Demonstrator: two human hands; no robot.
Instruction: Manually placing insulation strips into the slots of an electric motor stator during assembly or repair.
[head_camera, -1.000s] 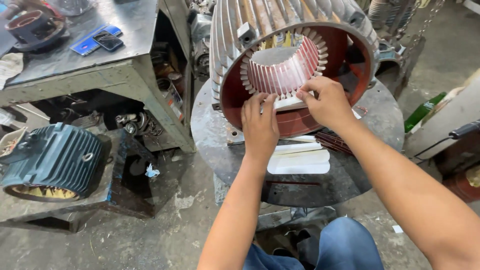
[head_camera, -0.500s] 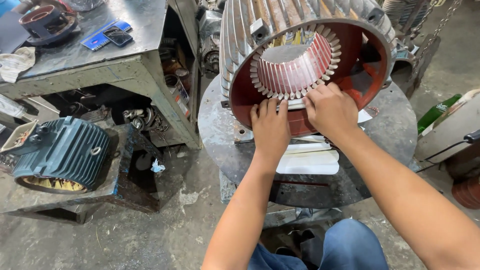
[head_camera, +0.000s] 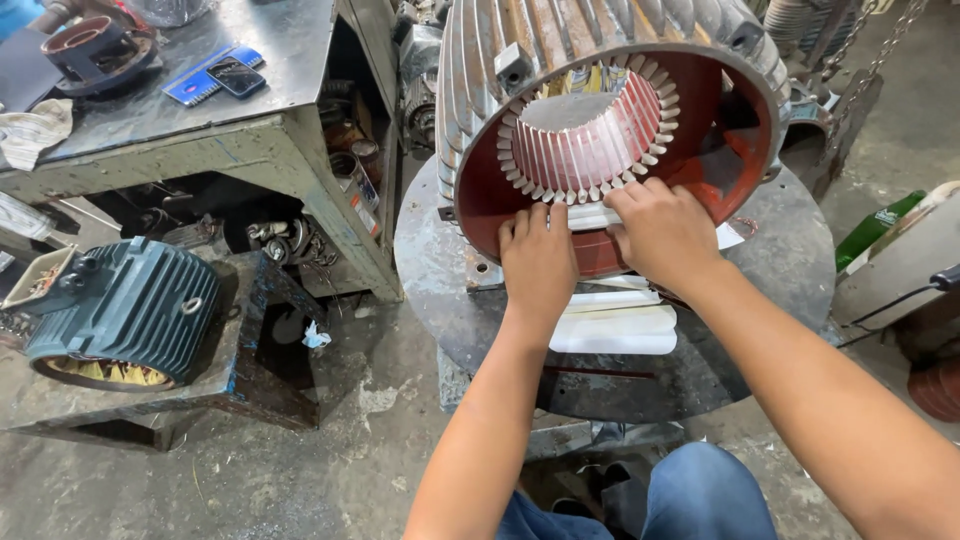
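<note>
A: Where was the insulation paper strip (head_camera: 590, 217) found, and how was it held?

B: It was seen at the near, lower edge of the stator bore (head_camera: 590, 150), lying across the mouths of the bottom slots of the large motor housing (head_camera: 560, 50). The left hand (head_camera: 538, 262) was laid flat beside it, fingers together and nearly straight, the tips pressed to the red inner face; nothing was clasped in it. The right hand (head_camera: 662, 228) was curled over the strip's right part, fingers bent down onto it; whether the strip was pinched or only pressed could not be told.

A: How was the strip judged to handle?

B: It was judged light, thin and springy, easily creased and rather slippery. It was thought best taken by its long edges, near the ends, between fingertips. The housing was judged very heavy and rigid, and the slot teeth possibly sharp.

A: What lay about it?

B: More white insulation sheets (head_camera: 612, 330) were stacked on the round steel stand (head_camera: 440, 270), just near of the housing. A smaller teal motor (head_camera: 120, 310) was resting far left on a low platform, and a phone (head_camera: 235, 75) was lying on the bench (head_camera: 200, 130) at the far left.
</note>
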